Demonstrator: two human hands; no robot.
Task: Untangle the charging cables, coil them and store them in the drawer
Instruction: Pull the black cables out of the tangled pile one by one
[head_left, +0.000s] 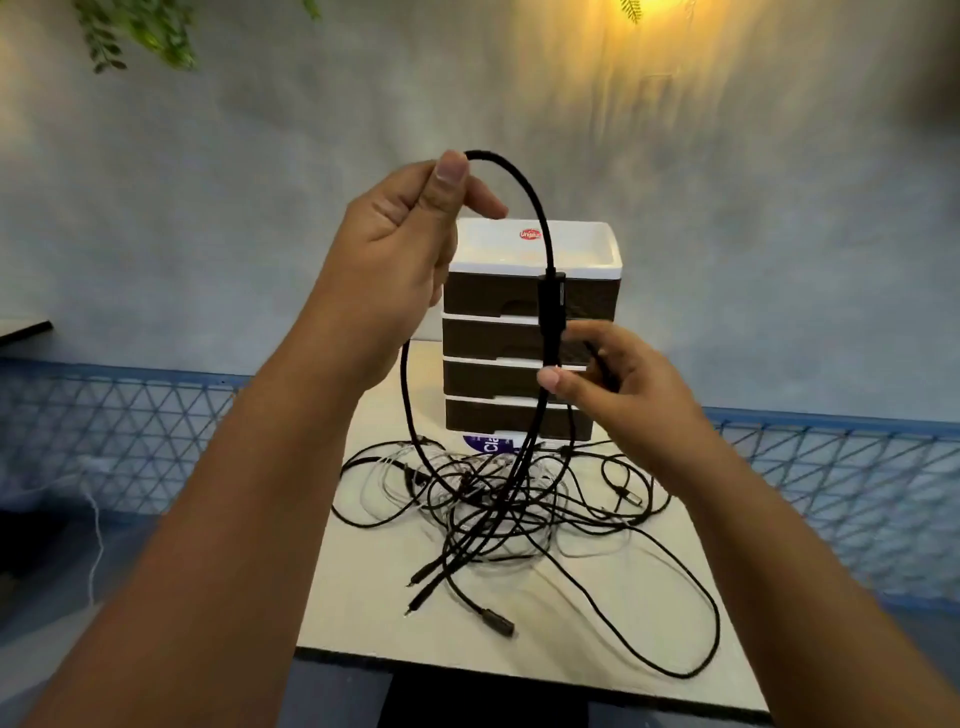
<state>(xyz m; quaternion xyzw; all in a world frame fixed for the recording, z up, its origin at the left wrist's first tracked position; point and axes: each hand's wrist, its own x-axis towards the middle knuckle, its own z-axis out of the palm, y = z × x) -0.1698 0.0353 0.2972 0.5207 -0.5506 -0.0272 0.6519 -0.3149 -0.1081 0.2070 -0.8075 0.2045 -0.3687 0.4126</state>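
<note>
I lift the black multi-head cable (524, 208) clear of the tangle (498, 499) on the table (649, 613): left hand (400, 249) pinches its loop high, right hand (618, 384) pinches the strands below the splitter (549, 299), freeing it before the drawer unit (498, 338).

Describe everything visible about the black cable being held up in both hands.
The black multi-head cable looks braided and matte. It arches from the left hand, which pinches its top, down to a black splitter block, where it divides into thinner leads. The right hand holds those leads just below the block. Their plug ends trail into the tangled pile on the table.
</note>
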